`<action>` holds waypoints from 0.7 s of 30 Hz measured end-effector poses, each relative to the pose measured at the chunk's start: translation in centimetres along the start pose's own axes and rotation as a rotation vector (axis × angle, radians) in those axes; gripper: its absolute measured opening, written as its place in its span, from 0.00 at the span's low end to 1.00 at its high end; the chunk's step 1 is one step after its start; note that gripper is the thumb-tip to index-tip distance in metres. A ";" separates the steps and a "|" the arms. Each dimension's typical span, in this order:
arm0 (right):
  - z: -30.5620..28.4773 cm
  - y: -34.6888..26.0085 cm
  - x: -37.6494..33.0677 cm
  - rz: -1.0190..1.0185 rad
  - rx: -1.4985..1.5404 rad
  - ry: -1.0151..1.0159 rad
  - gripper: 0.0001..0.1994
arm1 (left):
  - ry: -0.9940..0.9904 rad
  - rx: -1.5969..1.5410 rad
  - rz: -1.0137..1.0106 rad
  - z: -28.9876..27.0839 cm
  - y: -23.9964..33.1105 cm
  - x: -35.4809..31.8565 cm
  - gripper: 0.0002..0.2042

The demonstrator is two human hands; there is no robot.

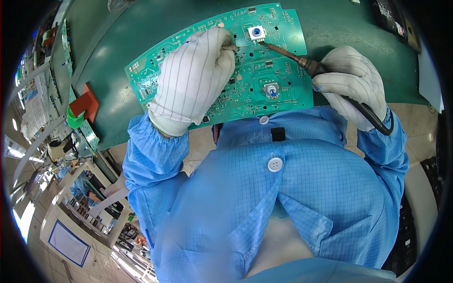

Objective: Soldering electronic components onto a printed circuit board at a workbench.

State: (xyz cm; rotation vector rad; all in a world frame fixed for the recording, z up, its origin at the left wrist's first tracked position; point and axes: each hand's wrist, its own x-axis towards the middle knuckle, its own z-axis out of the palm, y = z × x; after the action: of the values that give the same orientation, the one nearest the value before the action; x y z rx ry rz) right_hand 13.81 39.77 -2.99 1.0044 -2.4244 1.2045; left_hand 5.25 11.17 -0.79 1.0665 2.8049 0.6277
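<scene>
A large green circuit board [288,70] lies on the bench, dotted with small parts. On it sit two white square components with blue shafts, an upper one [256,32] and a lower one [271,90]. My right hand [351,82], in a striped white glove, is wrapped round a soldering iron [309,65]. The iron's tip meets the pins at the lower edge of the upper component. My gloved left hand [196,78] rests over the board's left part, hiding it. Its fingertips pinch what looks like thin solder wire [244,45], reaching toward the iron's tip.
The bench has a green mat [113,80]. To the left lie a red-brown block [87,104] and a green roll [75,119]. A dark device [394,21] stands at the far right, near a white sheet [429,78]. The iron's black cable [370,115] hangs by my right wrist.
</scene>
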 end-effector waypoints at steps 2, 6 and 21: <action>0.0 0.1 0.1 0.020 0.014 0.022 0.17 | 0.003 0.004 -0.002 0.0 -0.1 0.1 0.04; 0.2 0.4 0.1 0.004 0.049 0.032 0.17 | 0.042 0.015 0.019 0.1 0.1 0.1 0.04; 0.1 0.9 -0.2 -0.002 -0.015 -0.068 0.18 | 0.056 0.084 0.015 0.2 0.4 0.7 0.04</action>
State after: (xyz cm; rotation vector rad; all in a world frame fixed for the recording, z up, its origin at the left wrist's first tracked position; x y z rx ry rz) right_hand 13.32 40.18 -3.71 1.0594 -2.4793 1.1675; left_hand 5.01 11.93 -0.73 1.1022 2.8976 0.5532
